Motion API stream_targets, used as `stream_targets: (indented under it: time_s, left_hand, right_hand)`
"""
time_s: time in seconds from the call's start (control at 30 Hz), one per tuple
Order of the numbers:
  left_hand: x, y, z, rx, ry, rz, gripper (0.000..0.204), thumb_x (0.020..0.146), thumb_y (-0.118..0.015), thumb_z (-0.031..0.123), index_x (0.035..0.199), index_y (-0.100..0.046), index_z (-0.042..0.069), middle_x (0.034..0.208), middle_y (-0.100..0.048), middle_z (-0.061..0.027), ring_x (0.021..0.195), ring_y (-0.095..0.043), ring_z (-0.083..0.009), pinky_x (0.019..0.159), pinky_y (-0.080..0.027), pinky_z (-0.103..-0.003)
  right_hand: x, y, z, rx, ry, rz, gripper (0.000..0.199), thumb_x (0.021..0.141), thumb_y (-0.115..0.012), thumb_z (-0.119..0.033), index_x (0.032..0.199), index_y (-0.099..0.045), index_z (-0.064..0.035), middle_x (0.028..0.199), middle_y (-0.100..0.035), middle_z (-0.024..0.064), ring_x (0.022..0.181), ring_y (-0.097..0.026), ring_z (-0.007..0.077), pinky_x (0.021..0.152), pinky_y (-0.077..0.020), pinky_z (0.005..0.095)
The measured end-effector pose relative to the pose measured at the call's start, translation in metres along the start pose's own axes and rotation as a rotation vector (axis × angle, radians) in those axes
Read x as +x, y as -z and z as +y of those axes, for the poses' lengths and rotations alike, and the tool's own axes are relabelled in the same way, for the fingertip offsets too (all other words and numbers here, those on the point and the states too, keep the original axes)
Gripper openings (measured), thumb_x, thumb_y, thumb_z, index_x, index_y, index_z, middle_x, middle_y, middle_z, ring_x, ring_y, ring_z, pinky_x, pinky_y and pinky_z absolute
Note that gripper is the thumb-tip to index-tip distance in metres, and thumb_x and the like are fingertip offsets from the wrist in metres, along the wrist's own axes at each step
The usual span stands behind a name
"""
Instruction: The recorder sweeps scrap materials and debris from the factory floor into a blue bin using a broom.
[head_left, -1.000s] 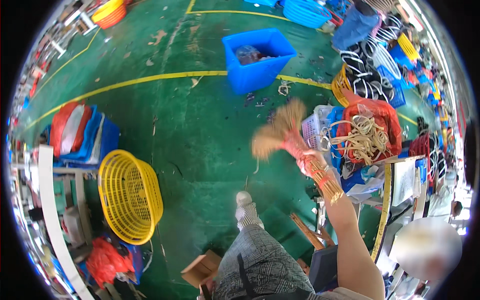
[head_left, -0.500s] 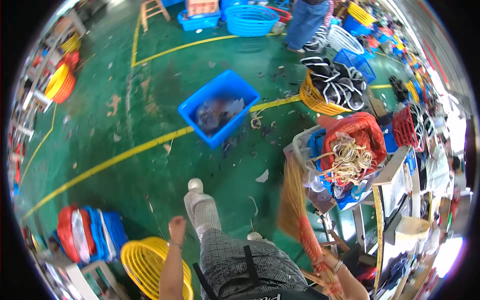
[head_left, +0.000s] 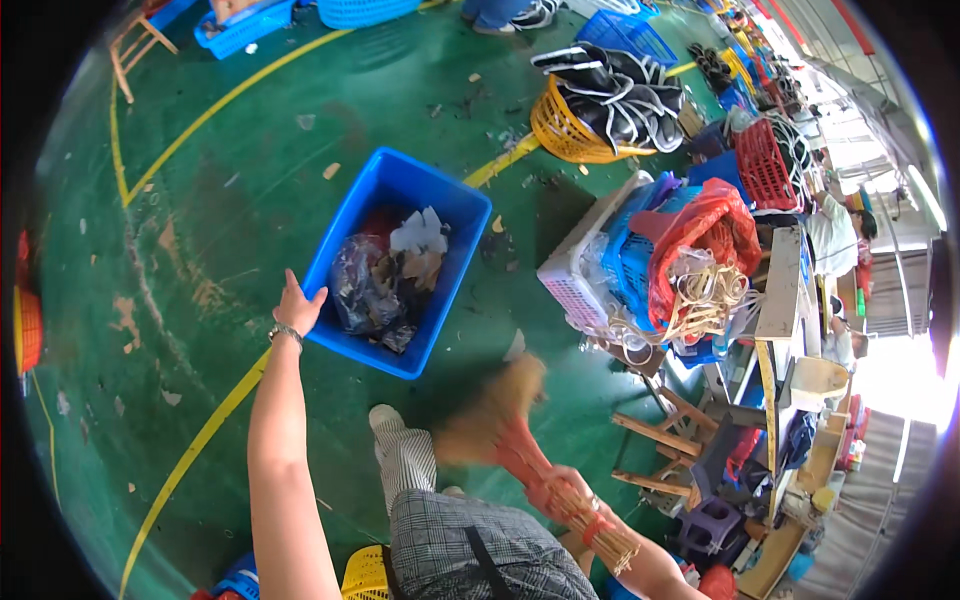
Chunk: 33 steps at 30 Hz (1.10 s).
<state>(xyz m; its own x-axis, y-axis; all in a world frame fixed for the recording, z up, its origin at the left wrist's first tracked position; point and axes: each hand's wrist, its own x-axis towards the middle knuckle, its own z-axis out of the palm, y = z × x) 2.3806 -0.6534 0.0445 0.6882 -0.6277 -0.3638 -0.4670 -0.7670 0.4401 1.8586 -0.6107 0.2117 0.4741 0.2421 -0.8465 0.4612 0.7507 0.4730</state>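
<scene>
My left hand [head_left: 298,306] reaches out to the near left side of a blue plastic bin [head_left: 452,290], its index finger and thumb apart. Whether it touches the rim, I cannot tell. Scraps and crumpled clear plastic [head_left: 372,285] lie inside the bin. My right hand [head_left: 560,490] is wrapped round the handle of a straw broom [head_left: 500,405], bound in red near its bristles. The bristles are smeared by motion and hang over the green floor, just in front of my feet and short of the bin.
On the right, a crate [head_left: 580,270] stands beside a red bag [head_left: 715,225] of pale strips. Farther off is a yellow basket [head_left: 560,125] of black shoes. Wooden stools [head_left: 660,430] and a workbench [head_left: 780,320] stand at the right. Scraps litter the green floor [head_left: 240,200].
My left hand has stretched forward to the blue bin, now closer to me. The broom has swung left across my front in my right hand. The whole view has shifted.
</scene>
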Motion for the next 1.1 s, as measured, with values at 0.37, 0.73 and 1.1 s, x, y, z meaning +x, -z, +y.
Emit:
stream_targets:
  time_s: [0.37, 0.73, 1.1]
  left_hand:
    - [-0.116, 0.064, -0.046, -0.583, 0.006, -0.014, 0.012, 0.066, -0.051, -0.001, 0.078, -0.052, -0.001, 0.059, -0.04, -0.0047, 0.054, -0.039, -0.0129, 0.051, -0.035, -0.029]
    - [-0.127, -0.004, -0.11, -0.238, 0.555, 0.436, 0.009, 0.064, -0.049, 0.0, 0.073, -0.049, 0.0, 0.065, -0.053, -0.013, 0.06, -0.049, -0.0314, 0.061, -0.039, -0.04]
    - [-0.056, -0.16, -0.124, -0.668, 0.703, 0.139, 0.016, 0.064, -0.068, 0.003, 0.074, -0.057, 0.0, 0.063, -0.058, -0.0108, 0.048, -0.054, -0.0208, 0.042, -0.048, -0.036]
  right_hand:
    - [-0.056, -0.179, -0.033, -0.814, 0.456, 0.1, 0.028, 0.072, -0.063, -0.012, 0.094, -0.051, 0.0015, 0.071, -0.054, 0.0076, 0.056, -0.054, 0.0152, 0.047, -0.046, 0.0262]
    - [0.039, -0.224, -0.298, -0.923, 0.511, 0.248, 0.015, 0.073, -0.059, -0.016, 0.063, -0.055, -0.0059, 0.056, -0.054, 0.0061, 0.046, -0.053, 0.0185, 0.044, -0.0454, 0.03]
    - [-0.038, -0.356, -0.291, -2.098, 0.94, 1.001, 0.058, 0.056, -0.073, -0.022, 0.101, -0.048, 0.0041, 0.079, -0.06, 0.016, 0.061, -0.061, 0.0252, 0.054, -0.0496, 0.0373]
